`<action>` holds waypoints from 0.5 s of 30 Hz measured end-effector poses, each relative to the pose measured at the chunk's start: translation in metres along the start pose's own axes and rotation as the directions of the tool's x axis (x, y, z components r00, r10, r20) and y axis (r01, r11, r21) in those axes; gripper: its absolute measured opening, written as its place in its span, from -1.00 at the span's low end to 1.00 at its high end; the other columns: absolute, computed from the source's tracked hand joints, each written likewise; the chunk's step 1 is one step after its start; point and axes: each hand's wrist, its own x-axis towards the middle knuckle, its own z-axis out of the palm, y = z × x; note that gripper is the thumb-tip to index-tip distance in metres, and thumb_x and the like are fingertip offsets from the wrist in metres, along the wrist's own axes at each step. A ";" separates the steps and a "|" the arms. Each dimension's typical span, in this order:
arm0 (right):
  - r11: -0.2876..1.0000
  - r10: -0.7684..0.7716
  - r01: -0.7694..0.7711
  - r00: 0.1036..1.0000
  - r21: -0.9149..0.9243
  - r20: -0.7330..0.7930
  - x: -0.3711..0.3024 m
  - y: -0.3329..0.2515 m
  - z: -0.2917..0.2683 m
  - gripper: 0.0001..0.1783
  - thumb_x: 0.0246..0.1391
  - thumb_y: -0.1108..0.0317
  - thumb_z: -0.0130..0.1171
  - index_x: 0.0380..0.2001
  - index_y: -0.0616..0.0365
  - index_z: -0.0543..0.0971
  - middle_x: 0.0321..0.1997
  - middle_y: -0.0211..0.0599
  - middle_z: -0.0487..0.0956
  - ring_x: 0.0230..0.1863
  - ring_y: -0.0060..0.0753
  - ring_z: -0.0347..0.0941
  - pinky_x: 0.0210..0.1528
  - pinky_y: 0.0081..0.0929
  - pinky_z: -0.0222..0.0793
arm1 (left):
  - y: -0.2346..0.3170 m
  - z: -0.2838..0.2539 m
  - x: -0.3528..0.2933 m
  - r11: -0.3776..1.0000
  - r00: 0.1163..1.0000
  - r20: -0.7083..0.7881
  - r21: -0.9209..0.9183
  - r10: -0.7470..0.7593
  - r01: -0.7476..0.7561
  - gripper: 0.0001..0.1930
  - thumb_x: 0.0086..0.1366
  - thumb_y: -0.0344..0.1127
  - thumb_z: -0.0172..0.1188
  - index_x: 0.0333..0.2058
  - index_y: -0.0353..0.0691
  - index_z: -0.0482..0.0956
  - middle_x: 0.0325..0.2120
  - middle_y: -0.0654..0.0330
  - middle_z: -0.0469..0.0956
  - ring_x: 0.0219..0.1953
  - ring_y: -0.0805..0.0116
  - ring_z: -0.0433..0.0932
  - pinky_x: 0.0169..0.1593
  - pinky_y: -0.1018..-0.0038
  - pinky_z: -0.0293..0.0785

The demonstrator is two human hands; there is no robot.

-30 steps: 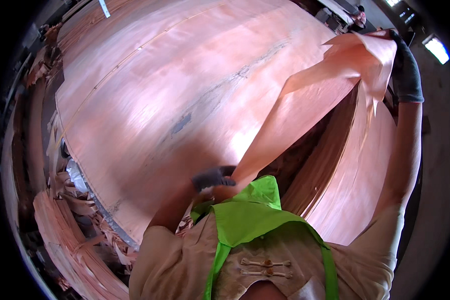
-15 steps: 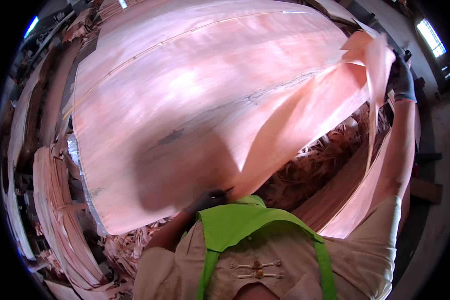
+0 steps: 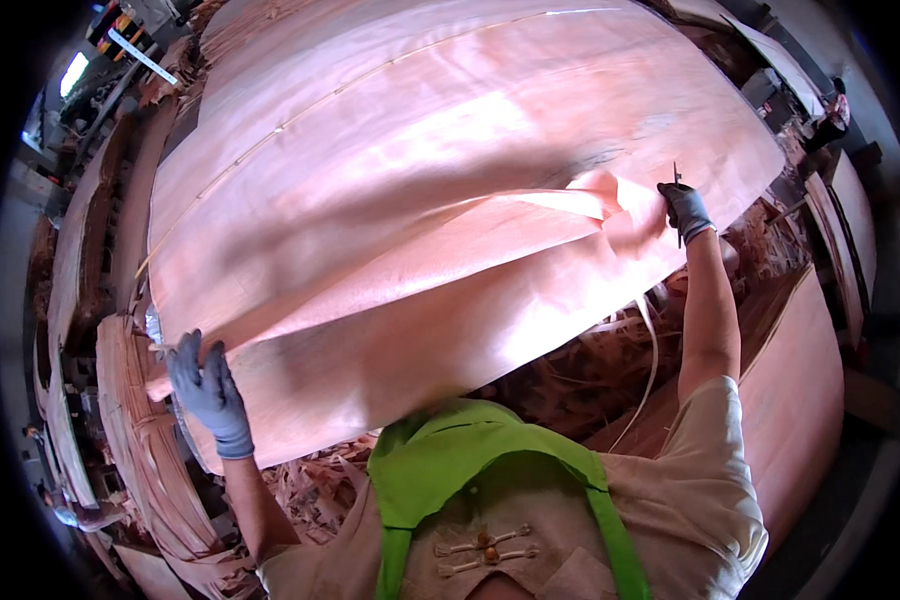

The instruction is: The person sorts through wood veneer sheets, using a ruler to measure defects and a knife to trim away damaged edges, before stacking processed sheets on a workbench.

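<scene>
A large pinkish wood veneer sheet [image 3: 410, 365] lies across the stack in front of me, with a loose flap of veneer [image 3: 450, 258] folded up over it in a long ridge. At the left end of that fold is my left hand [image 3: 208, 385] in a grey glove, its fingers stretched out and spread against the veneer. My right hand [image 3: 686, 208], also gloved, is closed beside the crumpled right end of the flap. A thin dark tool [image 3: 677, 174], like a narrow blade, sticks out above and below its fist. Whether those fingers also pinch the veneer is hidden.
A thin, light strip [image 3: 210, 185] runs across the far part of the stack. Torn veneer scraps [image 3: 570, 360] fill the gap on the near right, beside a curved veneer pile [image 3: 785, 390]. Bundled veneer strips [image 3: 145, 440] stand at the left.
My right hand has come inward from the far right, bringing the veneer's end with it. My left hand has gone from beside the apron to the left edge. The veneer now folds over lengthwise.
</scene>
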 end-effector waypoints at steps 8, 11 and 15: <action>0.870 -0.492 0.489 0.854 -0.063 -0.167 -0.036 0.065 0.065 -0.73 0.00 0.27 0.25 -0.35 0.26 0.49 -0.43 -0.45 0.45 -0.40 -0.63 0.28 -0.32 -0.61 0.26 | -0.004 0.112 -0.155 0.969 0.709 0.678 0.017 -0.192 0.246 -0.36 -0.01 -0.31 0.24 0.12 -0.01 0.30 0.21 -0.04 0.10 0.23 -0.02 0.10 0.18 0.12 0.10; 0.821 -0.539 0.500 0.838 -0.275 -0.084 -0.098 0.102 0.093 -0.42 -0.09 0.28 0.32 -0.02 0.33 0.37 -0.07 -0.14 0.48 -0.02 -0.40 0.37 0.02 -0.50 0.27 | 0.021 0.128 -0.146 0.934 0.768 0.616 -0.143 -0.174 0.326 -0.30 -0.03 -0.32 0.25 0.15 -0.14 0.23 0.19 -0.12 0.12 0.21 -0.07 0.12 0.16 0.12 0.12; 0.799 -0.304 0.213 0.950 -0.563 -0.072 -0.134 0.105 0.129 -0.27 -0.22 0.20 0.34 0.06 0.13 0.31 0.08 0.01 0.36 0.08 0.02 0.32 0.02 -0.22 0.32 | 0.040 0.152 -0.100 0.883 0.821 0.540 -0.276 -0.184 0.379 -0.17 -0.05 -0.20 0.31 0.21 -0.17 0.12 0.19 -0.14 0.11 0.21 -0.11 0.11 0.17 0.10 0.09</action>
